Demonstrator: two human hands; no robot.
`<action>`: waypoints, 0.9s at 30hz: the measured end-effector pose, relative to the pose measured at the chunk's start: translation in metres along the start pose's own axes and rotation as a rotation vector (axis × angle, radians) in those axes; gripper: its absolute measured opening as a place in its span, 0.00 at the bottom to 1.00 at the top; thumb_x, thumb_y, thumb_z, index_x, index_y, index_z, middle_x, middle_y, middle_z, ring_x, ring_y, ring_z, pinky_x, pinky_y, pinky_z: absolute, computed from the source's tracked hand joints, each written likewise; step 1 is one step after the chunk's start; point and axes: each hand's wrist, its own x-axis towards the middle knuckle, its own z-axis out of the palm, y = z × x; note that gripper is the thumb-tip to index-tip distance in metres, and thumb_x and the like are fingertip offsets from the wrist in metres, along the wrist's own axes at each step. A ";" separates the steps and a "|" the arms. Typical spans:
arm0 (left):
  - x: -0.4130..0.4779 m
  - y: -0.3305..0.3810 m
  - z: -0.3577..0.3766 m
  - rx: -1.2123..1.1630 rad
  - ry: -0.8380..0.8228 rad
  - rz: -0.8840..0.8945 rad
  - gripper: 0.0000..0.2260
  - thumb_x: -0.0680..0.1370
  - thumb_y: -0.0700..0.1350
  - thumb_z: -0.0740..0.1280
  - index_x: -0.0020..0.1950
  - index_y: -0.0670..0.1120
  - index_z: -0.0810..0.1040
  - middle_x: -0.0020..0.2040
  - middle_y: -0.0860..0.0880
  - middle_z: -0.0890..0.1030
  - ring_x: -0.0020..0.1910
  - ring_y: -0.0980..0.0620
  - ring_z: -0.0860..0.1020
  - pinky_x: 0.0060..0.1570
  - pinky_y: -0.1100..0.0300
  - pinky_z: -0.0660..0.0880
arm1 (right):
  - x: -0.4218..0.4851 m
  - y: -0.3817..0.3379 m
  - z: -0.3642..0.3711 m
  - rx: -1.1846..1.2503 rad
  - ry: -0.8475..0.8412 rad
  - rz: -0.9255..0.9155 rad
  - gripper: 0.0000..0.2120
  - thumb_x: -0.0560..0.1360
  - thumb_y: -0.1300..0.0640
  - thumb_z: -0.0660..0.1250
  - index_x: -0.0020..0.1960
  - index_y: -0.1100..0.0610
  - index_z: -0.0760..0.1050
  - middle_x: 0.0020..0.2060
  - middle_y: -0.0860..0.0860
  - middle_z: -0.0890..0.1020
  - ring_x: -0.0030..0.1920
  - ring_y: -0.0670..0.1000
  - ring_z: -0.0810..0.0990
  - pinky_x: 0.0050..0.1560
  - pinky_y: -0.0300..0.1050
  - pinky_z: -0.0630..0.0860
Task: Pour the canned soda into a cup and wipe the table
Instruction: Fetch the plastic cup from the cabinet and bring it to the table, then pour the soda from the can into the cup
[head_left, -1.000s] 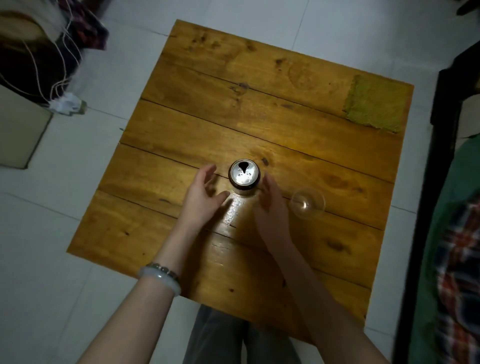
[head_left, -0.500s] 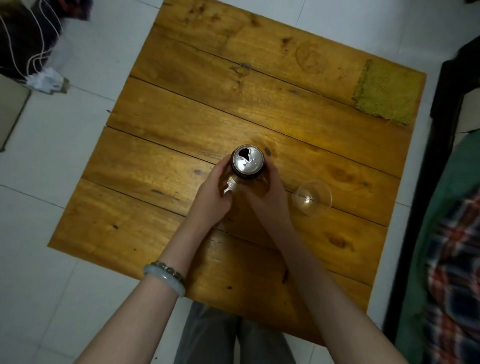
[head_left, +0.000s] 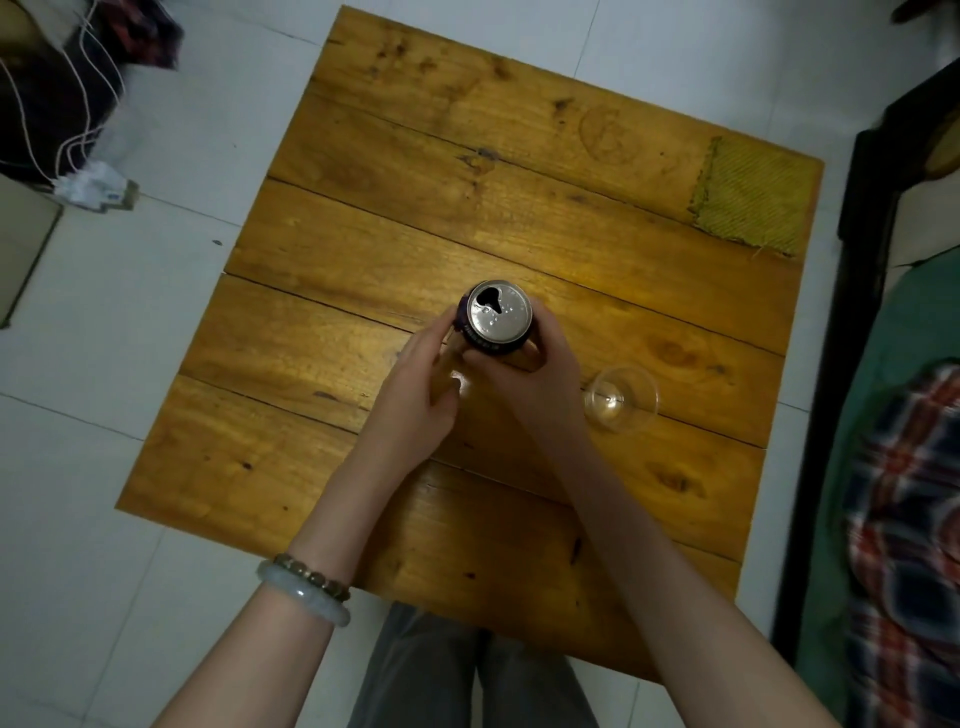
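Note:
An opened soda can (head_left: 500, 318) with a silver top and dark side stands upright near the middle of the wooden table (head_left: 363, 249). My right hand (head_left: 540, 379) grips the can's side from the right, fingers curled around it. My left hand (head_left: 421, 395) touches the can from the left with its fingers against the side. A clear plastic cup (head_left: 621, 398) stands empty on the table just right of my right hand. A yellow-green cloth (head_left: 748, 195) lies flat at the table's far right corner.
White floor tiles surround the table. A dark bag with white cables and a charger (head_left: 88, 182) lies on the floor at the far left. Dark furniture (head_left: 857, 312) and plaid fabric (head_left: 904, 519) run along the right side. My knees (head_left: 467, 675) are under the near edge.
Both hands were apart from the can a second ago; they have closed in on it, and the right hand now wraps its side. The cup and cloth have not moved.

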 end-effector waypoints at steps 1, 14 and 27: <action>-0.002 0.009 -0.005 -0.001 0.012 0.029 0.33 0.74 0.29 0.61 0.72 0.56 0.58 0.67 0.62 0.64 0.69 0.62 0.63 0.69 0.58 0.65 | -0.001 -0.009 -0.002 0.014 0.001 -0.013 0.28 0.65 0.62 0.77 0.62 0.56 0.72 0.56 0.43 0.78 0.58 0.40 0.76 0.56 0.35 0.73; -0.023 0.096 -0.022 -0.102 -0.052 0.235 0.24 0.79 0.38 0.62 0.73 0.52 0.63 0.71 0.56 0.68 0.70 0.61 0.64 0.67 0.65 0.63 | -0.028 -0.097 -0.059 -0.050 0.096 -0.102 0.37 0.62 0.50 0.78 0.68 0.52 0.68 0.62 0.48 0.75 0.63 0.43 0.72 0.64 0.45 0.72; -0.047 0.120 0.078 -0.321 -0.211 0.301 0.24 0.75 0.34 0.60 0.71 0.47 0.65 0.70 0.52 0.70 0.70 0.58 0.66 0.67 0.64 0.65 | -0.077 -0.080 -0.163 -0.147 0.184 -0.091 0.34 0.62 0.57 0.79 0.65 0.51 0.69 0.58 0.44 0.77 0.62 0.45 0.74 0.62 0.47 0.73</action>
